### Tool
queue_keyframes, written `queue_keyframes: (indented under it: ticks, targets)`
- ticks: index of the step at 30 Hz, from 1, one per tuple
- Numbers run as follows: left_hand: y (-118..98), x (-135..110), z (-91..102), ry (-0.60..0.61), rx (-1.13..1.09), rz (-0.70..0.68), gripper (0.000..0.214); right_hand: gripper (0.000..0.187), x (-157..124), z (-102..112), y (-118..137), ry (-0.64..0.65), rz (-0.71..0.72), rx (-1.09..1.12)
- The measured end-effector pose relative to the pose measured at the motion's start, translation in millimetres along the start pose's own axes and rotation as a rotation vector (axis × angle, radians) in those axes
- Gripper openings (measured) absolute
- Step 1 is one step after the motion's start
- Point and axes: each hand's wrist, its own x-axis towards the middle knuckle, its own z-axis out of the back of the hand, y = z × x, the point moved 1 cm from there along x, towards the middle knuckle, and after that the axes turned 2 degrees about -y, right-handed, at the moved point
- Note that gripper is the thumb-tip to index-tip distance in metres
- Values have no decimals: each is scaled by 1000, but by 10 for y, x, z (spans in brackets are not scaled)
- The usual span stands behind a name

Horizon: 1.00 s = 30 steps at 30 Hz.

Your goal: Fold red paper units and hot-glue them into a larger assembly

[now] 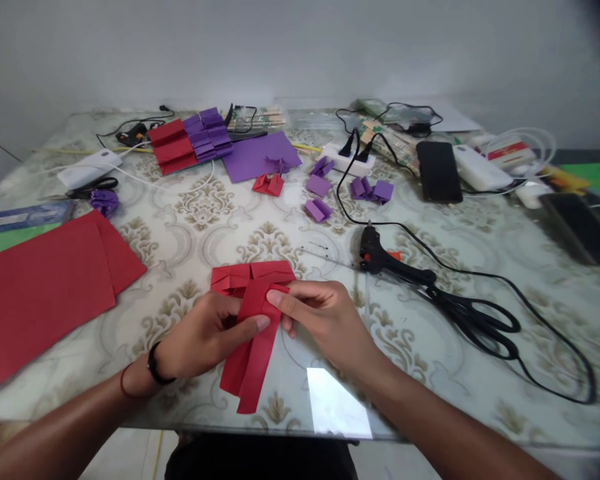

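Note:
Both hands grip one folded strip of red paper (256,340) over the front middle of the table. My left hand (205,337) pinches its left side, thumb lying on top of the strip. On the upper right edge, my right hand (320,313) presses with its thumb, the other fingers partly hidden behind the paper. Just beyond the strip lies a second creased red paper piece (275,268), partly covered by it. To the right rests a black glue gun (380,253), with black-handled scissors (475,320) beside it.
Large red sheets (45,287) lie at the left. Small folded purple pieces (319,209) and a folded red piece (269,184) sit farther back. A black cable (460,267) curves round the right side. A phone (439,172) and a white power strip (347,159) lie behind.

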Motion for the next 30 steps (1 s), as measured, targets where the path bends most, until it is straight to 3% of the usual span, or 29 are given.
queue_keyframes:
  ticks: [16, 19, 22, 26, 30]
  targets:
    - [-32, -20, 34, 15, -39, -7, 48, 44, 5, 5, 17, 39, 59, 7]
    - [-12, -29, 66, -44, -18, -11, 54, 38, 21, 28, 23, 79, 44, 10]
    - [1, -30, 90, -65, 16, 9, 54, 36, 28, 55, 35, 89, 71, -79]
    - [-12, -23, 106, 29, 104, 66, 53, 37, 19, 69, 52, 58, 126, -190]
    - [-43, -13, 142, -13, 107, 31, 52, 32, 16, 53, 46, 157, 98, -214]
